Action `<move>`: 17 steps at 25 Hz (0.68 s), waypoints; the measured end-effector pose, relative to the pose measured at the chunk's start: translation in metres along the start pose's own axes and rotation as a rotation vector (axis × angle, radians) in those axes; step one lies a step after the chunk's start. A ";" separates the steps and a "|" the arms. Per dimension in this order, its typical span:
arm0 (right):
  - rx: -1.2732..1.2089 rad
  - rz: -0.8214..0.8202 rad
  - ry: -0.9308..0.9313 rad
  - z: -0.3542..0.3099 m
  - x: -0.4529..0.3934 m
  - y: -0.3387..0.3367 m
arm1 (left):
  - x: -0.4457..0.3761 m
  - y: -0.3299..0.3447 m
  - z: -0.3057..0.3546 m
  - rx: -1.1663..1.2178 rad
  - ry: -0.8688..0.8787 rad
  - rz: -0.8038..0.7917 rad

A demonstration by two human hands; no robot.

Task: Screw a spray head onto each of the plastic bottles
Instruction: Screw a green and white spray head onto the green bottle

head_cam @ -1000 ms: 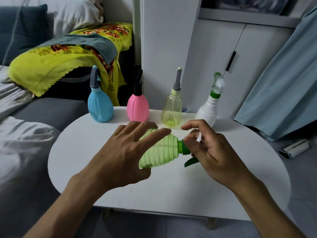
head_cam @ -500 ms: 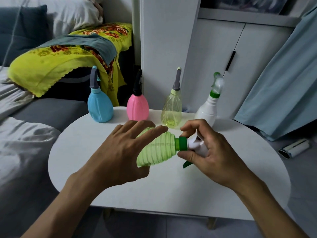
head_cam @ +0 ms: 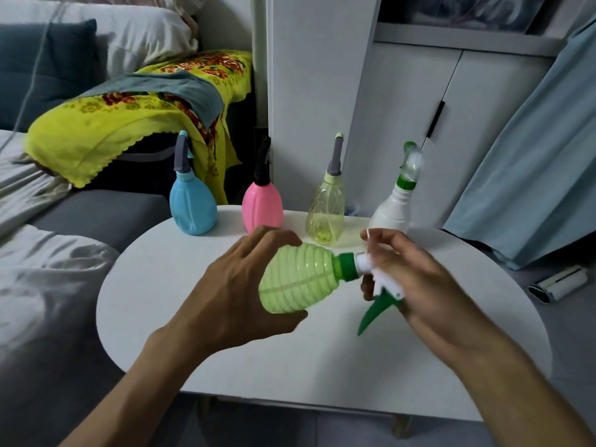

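Note:
A ribbed light-green bottle lies tilted above the white table, neck pointing right. My left hand grips its body from the left, thumb underneath. A white spray head with a green collar and a green trigger sits on the neck, and my right hand holds that head with curled fingers. Along the table's far edge stand a blue bottle, a pink bottle, a clear yellow bottle and a white bottle, each with a spray head on top.
A grey sofa with a yellow floral blanket lies to the left. White cupboards stand behind the table, a blue curtain hangs at right. A lint roller lies on the floor at right.
The bottle's neck has tipped slightly upward and the bottle has turned in my left hand. My right hand has shifted round the spray head, so the white body and green trigger now show.

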State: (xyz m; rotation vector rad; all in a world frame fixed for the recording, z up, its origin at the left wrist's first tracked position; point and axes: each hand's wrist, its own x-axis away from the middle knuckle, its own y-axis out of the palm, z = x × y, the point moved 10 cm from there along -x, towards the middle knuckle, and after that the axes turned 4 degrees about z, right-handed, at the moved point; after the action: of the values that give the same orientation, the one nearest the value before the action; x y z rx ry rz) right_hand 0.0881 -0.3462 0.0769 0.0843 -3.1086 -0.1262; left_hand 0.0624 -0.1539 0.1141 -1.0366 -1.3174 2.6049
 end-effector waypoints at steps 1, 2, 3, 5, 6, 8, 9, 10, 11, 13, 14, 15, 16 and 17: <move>-0.240 -0.063 0.115 0.002 -0.001 0.002 | 0.000 0.000 -0.005 0.118 -0.067 0.006; -0.430 -0.138 0.187 0.000 0.000 0.007 | 0.001 0.004 -0.013 0.326 -0.174 -0.010; -0.543 -0.207 0.198 -0.005 0.002 0.013 | 0.004 0.016 -0.017 0.634 -0.305 -0.062; -0.637 -0.283 0.137 -0.008 0.004 0.024 | 0.014 0.052 0.000 1.260 -0.519 -0.234; -0.649 -0.306 0.113 -0.007 0.006 0.030 | 0.020 0.068 0.014 1.447 -0.595 -0.334; -0.654 -0.339 0.074 -0.010 0.011 0.040 | 0.033 0.088 0.041 1.673 -0.690 -0.558; -0.652 -0.337 0.046 -0.013 0.011 0.041 | 0.036 0.093 0.050 1.753 -0.708 -0.646; -0.641 -0.318 0.025 -0.016 0.010 0.039 | 0.038 0.095 0.054 1.801 -0.729 -0.691; -0.618 -0.283 0.019 -0.016 0.009 0.036 | 0.039 0.097 0.054 1.820 -0.748 -0.698; -0.559 -0.199 0.008 -0.012 0.004 0.027 | 0.037 0.100 0.048 1.798 -0.775 -0.632; -0.537 -0.161 -0.003 -0.013 0.003 0.024 | 0.036 0.103 0.044 1.779 -0.787 -0.583; -0.520 -0.129 -0.011 -0.013 0.001 0.022 | 0.035 0.105 0.040 1.761 -0.799 -0.529; -0.506 -0.102 -0.016 -0.013 0.000 0.020 | 0.033 0.107 0.037 1.737 -0.805 -0.475; -0.496 -0.071 -0.021 -0.013 -0.001 0.017 | 0.030 0.108 0.033 1.696 -0.805 -0.417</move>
State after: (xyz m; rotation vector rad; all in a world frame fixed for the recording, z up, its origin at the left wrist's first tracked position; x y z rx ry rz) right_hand 0.0886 -0.3304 0.0911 0.1793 -2.9882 -0.8904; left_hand 0.0461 -0.2363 0.0328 0.5110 0.8077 2.4390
